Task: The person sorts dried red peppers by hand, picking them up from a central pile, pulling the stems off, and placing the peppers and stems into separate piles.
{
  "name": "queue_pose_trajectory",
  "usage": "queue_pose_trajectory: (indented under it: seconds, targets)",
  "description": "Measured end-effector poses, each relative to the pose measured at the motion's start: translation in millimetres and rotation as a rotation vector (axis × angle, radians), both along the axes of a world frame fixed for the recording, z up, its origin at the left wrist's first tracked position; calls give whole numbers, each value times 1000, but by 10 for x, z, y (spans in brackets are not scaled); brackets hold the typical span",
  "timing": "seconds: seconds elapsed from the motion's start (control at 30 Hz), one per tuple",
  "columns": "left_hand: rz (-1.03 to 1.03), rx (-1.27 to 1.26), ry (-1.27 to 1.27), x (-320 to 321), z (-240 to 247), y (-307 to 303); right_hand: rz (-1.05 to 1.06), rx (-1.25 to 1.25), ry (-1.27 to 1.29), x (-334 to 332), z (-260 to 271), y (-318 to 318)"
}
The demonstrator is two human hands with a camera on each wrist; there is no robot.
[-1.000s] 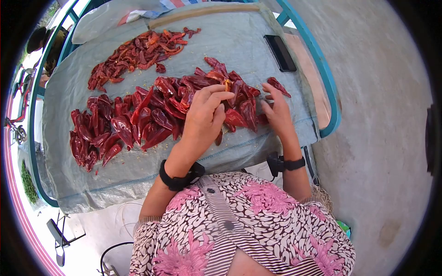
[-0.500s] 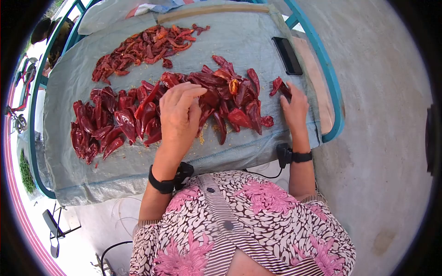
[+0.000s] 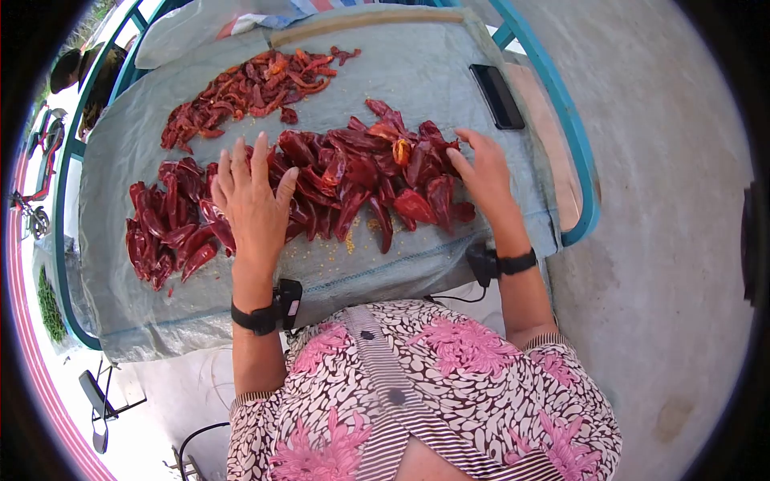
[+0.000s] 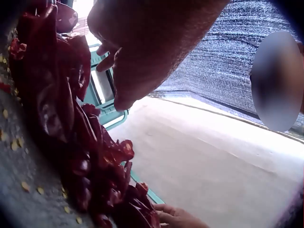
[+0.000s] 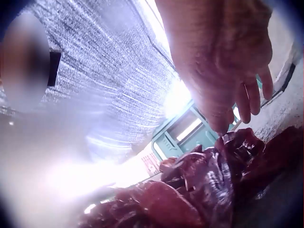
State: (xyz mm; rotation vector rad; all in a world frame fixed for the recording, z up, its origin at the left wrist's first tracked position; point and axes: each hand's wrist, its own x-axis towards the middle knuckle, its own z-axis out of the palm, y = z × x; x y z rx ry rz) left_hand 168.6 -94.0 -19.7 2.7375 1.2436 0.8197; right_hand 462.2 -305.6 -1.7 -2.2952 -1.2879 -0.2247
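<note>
The left hand (image 3: 255, 210), fingers straight and spread, lies over the long pile of glossy dark red peppers (image 3: 353, 172). In the left wrist view, that hand (image 4: 147, 47) is above and beside the peppers (image 4: 52, 95). At the pile's right end, the right hand (image 3: 486, 178) has its fingers loosely bent beside the outermost peppers. The right wrist view shows this hand (image 5: 223, 61) with its fingers extended and a fingertip at the peppers (image 5: 209, 180); whether it touches them is unclear. Neither hand visibly grips a pepper.
A second heap of smaller, shrivelled peppers (image 3: 257, 86) lies farther back on the grey-green sheet (image 3: 385, 52). A black phone (image 3: 497, 96) rests at the sheet's right. Teal metal rails (image 3: 568, 112) bound the surface. Yellow seeds (image 3: 350, 243) dot its front.
The left hand has moved left along the pile and its fingers have spread. The right hand went right, then back left, and the loose pepper near it now lies against the pile's end.
</note>
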Motion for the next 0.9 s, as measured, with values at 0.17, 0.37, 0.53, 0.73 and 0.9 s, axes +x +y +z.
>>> queue_pose_trajectory:
  seconds: [0.17,0.37,0.53,0.73,0.9]
  targets:
    - [-8,-97,109,10,-234,141,-48,-158,241,113,-127,304]
    - [-8,-103,50,31,-315,180,-30,-84,426,240,-367,399]
    - [-12,-79,14,39,-296,160,-48,93,584,222,-226,401]
    - [-18,-61,6,60,-318,167,-44,54,346,412,-309,349]
    - [-17,-62,-7,71,-341,174,-119,217,515,601,-366,251]
